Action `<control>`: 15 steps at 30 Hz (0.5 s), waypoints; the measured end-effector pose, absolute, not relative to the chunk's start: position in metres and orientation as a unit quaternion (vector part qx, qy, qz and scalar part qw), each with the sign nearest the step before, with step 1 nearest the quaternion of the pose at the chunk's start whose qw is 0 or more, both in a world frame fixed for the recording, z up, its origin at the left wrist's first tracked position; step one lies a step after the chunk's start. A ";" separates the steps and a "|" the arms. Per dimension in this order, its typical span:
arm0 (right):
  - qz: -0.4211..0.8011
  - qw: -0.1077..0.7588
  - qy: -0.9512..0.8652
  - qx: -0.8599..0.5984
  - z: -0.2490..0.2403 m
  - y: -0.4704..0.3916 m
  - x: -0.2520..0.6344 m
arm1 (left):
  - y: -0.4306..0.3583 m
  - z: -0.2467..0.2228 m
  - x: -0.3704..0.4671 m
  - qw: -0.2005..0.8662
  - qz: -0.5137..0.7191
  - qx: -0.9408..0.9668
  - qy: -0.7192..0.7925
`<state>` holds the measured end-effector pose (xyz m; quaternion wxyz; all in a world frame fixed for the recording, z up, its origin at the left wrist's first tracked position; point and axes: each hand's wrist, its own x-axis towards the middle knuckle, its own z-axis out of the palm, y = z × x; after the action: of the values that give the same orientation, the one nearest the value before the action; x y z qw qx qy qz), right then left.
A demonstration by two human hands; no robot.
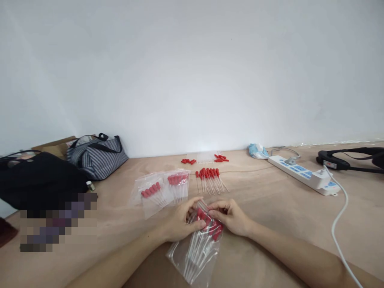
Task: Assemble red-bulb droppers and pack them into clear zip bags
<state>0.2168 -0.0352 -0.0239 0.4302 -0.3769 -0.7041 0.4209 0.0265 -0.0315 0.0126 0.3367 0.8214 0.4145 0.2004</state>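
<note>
Both hands grip a clear zip bag (192, 256) near the front of the table. Inside it lie several droppers with red rubber bulbs and thin clear tubes, bulbs towards the bag's mouth. My left hand (186, 224) pinches the bag's upper left part, thumb across the front over the bulbs. At the upper right, my right hand (232, 216) pinches the edge near the seal between thumb and fingers. Just beyond the hands, a loose row of red-bulbed droppers (210, 176) lies on the table. To the left are two filled bags, one bag (153, 196) partly beside another bag (178, 186).
Red bulbs (188, 161) and more red pieces (221, 158) lie near the wall. Rightward are a blue face mask (257, 151), a power strip (300, 172) with a white cable, and a black headset (351, 158). A striped bag (97, 157) and a black bag (42, 180) stand left.
</note>
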 end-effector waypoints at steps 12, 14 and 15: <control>0.219 0.427 -0.676 -0.559 -0.037 -0.019 0.264 | 0.043 0.015 -0.024 0.278 0.436 0.610 0.600; 0.206 0.422 -0.675 -0.569 -0.037 -0.018 0.270 | 0.057 0.012 -0.031 0.194 0.416 0.600 0.655; 0.203 0.421 -0.674 -0.573 -0.036 -0.018 0.271 | 0.062 0.011 -0.033 0.169 0.408 0.595 0.672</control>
<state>0.2714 -0.0176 -0.0364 0.4212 -0.5725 -0.6736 0.2028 -0.0325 0.0619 0.0108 0.1686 0.5952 0.6716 0.4078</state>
